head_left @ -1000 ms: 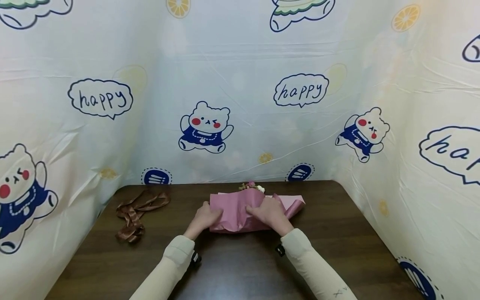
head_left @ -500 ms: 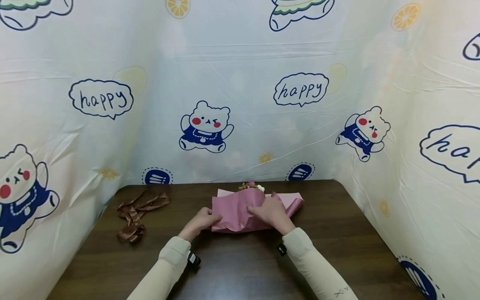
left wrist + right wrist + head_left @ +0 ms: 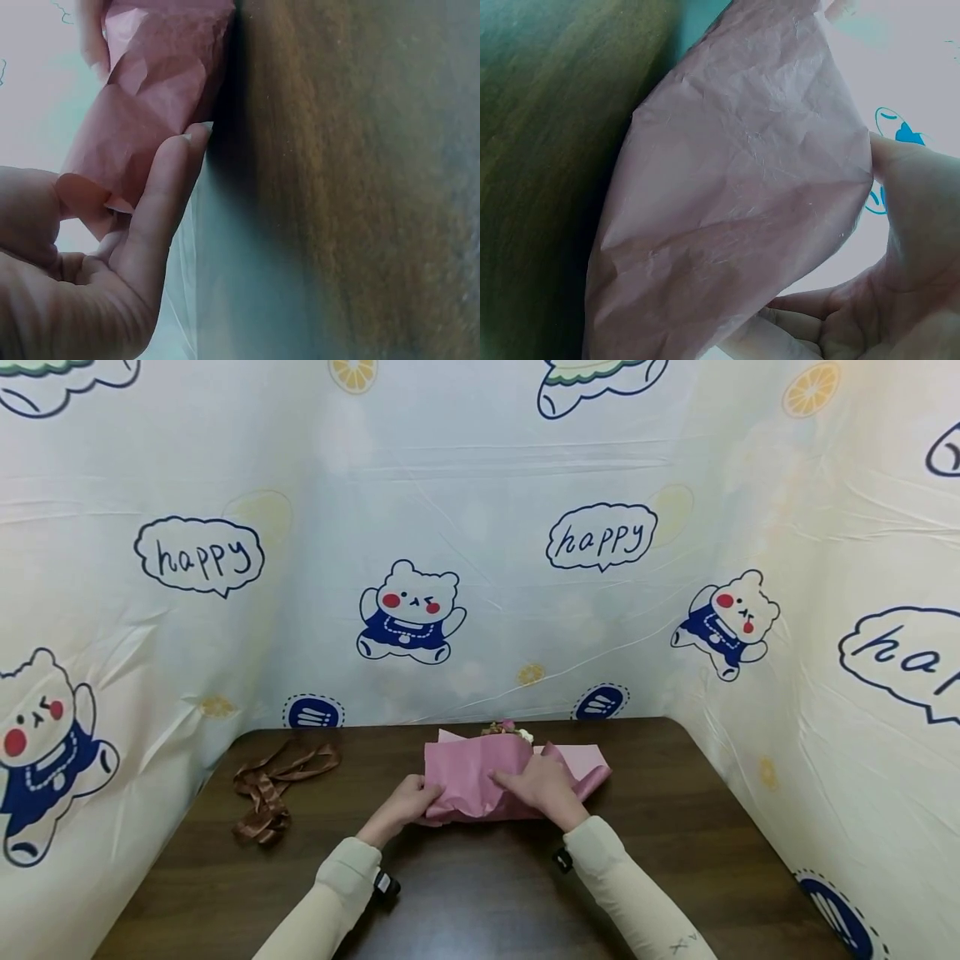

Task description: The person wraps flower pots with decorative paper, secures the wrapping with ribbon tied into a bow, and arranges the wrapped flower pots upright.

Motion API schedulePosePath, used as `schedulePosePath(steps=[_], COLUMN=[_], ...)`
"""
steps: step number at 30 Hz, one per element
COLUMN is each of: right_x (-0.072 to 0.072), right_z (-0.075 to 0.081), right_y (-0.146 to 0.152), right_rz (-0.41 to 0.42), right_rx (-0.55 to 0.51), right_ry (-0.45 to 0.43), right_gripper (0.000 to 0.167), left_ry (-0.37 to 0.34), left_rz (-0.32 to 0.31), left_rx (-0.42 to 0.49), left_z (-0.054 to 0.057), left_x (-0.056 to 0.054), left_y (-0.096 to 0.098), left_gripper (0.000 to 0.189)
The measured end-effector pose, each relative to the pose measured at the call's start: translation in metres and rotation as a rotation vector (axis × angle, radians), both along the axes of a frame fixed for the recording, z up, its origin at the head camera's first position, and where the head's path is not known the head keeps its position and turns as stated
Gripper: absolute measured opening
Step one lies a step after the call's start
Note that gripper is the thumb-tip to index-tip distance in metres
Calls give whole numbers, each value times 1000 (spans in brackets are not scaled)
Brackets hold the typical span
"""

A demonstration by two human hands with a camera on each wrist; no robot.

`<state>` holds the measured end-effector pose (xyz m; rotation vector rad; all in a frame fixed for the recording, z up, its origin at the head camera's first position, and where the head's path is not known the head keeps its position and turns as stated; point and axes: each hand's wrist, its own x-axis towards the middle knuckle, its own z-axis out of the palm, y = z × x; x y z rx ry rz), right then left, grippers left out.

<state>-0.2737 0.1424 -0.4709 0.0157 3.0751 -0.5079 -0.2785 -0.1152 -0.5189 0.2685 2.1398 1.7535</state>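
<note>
Pink wrapping paper lies folded over a small bunch of flowers at the far middle of the table; only pink and white blossoms peek out above it. My left hand pinches the paper's lower left edge. In the left wrist view, the thumb and fingers of the left hand close round a folded corner of the crumpled paper. My right hand grips the right part, its thumb pointing left across the front. The right wrist view has the right hand holding the paper along its upper edge.
A loose brown ribbon lies in a tangle at the left of the dark wooden table. A printed curtain hangs close behind the table and along both sides.
My left hand has shifted slightly left and down to the paper's lower left corner. A paler layer has come into view at the upper left. My right hand stays nearly in place.
</note>
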Motion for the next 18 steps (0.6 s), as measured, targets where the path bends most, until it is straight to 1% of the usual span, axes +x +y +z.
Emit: schedulePosePath(steps=[2, 3, 5, 6, 8, 11, 12, 14, 16, 18], right_x=[0, -1, -1, -1, -1, 0, -1, -1, -1, -1], right_z=[0, 0, 1, 0, 1, 1, 0, 0, -1, -2], right_y=[0, 1, 1, 1, 1, 0, 0, 0, -1, -1], right_rz=[-1, -2, -8, -5, 0, 6, 6, 0, -5, -6], right_rx=[-3, -5, -11, -15, -17, -16, -16, -14, -19, -24], right_ry=[1, -1, -3, 0, 12, 23, 24, 19, 15, 14], right_gripper=[95, 94, 92, 90, 86, 81, 80, 81, 81, 81], left_ry=[3, 3, 3, -4, -35, -118, -145, -176, -175, -151], left_rz=[11, 27, 74, 104, 181, 287, 311, 358, 386, 414], left_rx=[8, 10, 10, 26, 81, 233, 295, 371, 414, 423], left_z=[0, 0, 2, 4, 4, 2, 0, -3, -4, -5], left_x=[0, 1, 2, 5, 6, 11, 13, 17, 23, 28], left_y=[1, 2, 5, 7, 10, 14, 14, 16, 18, 20], left_gripper=[33, 33, 32, 31, 31, 37, 41, 50, 57, 57])
